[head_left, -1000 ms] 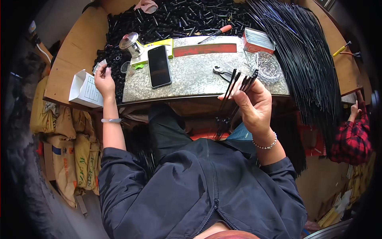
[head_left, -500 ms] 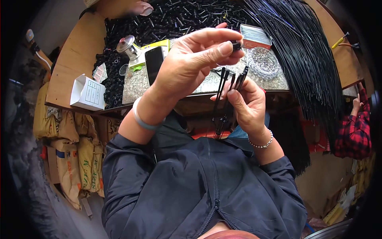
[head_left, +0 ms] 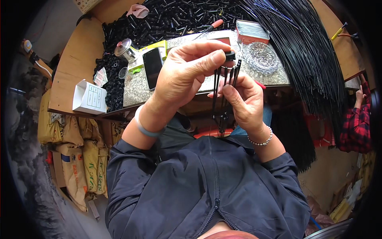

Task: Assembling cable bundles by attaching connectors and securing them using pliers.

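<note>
Between the thumb and fingers of my left hand (head_left: 184,69) is a small round black plastic piece (head_left: 230,55), raised above the table's near edge. My right hand (head_left: 247,104) pinches a bundle of thin black jointed ribs (head_left: 215,89), like those of an umbrella frame. The ribs stand roughly upright, and their top ends come up just below the black piece. Lower down they hang in front of my lap, with small joints partway along. Whether the piece touches the rib tips I cannot tell.
Behind my hands lie a heap of black plastic parts (head_left: 167,20), a red-handled screwdriver (head_left: 217,24), a phone (head_left: 153,67), a box of thin wires (head_left: 252,32) and a dish of tiny metal parts (head_left: 260,57). Long black rods (head_left: 302,59) overhang the right edge. A co-worker's plaid sleeve (head_left: 354,129) shows far right.
My left hand has moved slightly left and lower with the black piece, now just over the rib tips. The ribs in my right hand have shifted a little left.
</note>
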Available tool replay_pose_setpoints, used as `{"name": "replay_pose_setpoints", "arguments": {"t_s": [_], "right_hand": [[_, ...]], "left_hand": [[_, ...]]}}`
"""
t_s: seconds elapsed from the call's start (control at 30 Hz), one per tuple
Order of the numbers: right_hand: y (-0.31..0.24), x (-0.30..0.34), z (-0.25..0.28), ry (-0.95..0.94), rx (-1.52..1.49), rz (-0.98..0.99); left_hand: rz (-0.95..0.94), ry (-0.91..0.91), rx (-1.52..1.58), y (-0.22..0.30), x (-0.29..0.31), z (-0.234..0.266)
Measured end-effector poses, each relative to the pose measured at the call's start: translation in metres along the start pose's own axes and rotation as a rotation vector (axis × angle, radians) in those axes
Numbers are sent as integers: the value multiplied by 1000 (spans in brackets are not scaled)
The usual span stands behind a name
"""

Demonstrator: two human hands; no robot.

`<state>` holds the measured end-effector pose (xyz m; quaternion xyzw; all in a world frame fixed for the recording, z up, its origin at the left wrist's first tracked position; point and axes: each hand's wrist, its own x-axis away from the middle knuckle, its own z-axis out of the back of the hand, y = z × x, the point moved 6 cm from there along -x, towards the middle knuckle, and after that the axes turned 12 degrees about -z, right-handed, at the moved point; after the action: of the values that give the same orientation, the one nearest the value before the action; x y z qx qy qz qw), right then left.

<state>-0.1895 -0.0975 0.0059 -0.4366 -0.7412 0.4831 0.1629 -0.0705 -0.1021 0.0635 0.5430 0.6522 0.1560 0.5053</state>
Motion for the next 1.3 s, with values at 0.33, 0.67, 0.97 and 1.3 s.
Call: {"name": "replay_pose_setpoints", "arguments": {"t_s": [0.33,0.67,0.97,1.3], "right_hand": [[1,-1,-2,6,-49,11],[-1,-6,4,-150,-120,-30],[8,-16,-2,-331,-295,-228],[10,-16,-9,-429,-327,-330]], "left_hand": [[-159,-29,-356,15,6,-11],[-173,-90,-339,17,5,-9],[-114,-193,-212,10,8,-5],[-8,-68,-96,4,8,-5]]}}
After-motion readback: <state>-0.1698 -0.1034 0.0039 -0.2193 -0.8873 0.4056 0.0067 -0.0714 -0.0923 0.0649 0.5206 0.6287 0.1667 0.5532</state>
